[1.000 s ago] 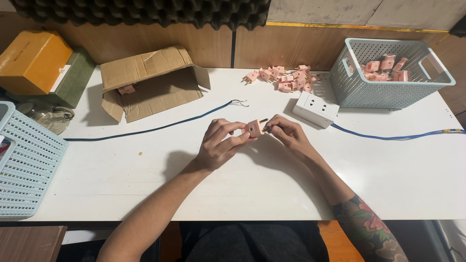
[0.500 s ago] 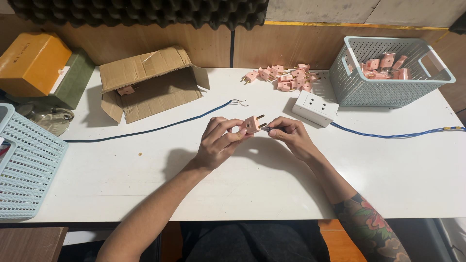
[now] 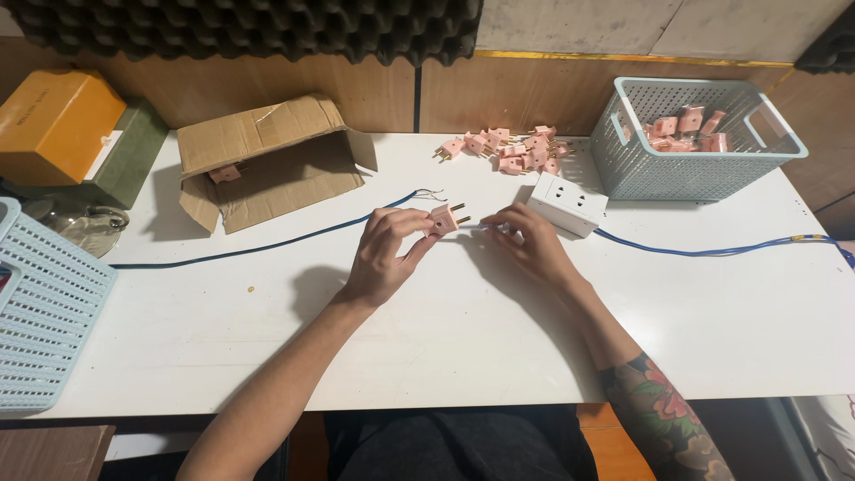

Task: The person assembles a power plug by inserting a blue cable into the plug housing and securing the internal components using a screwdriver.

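Head view: left hand still pinches pink plug; right hand, pinching a thin tool, has drawn back.

— What sits off beyond the left hand?
— An open cardboard box, an orange box, a pale blue basket.
— Beyond the right hand?
— Another basket.

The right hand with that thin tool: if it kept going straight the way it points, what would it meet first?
Most likely the pink plug pinched in the left hand. The right hand points its thin tool leftward at it; whether the tip already touches is unclear.
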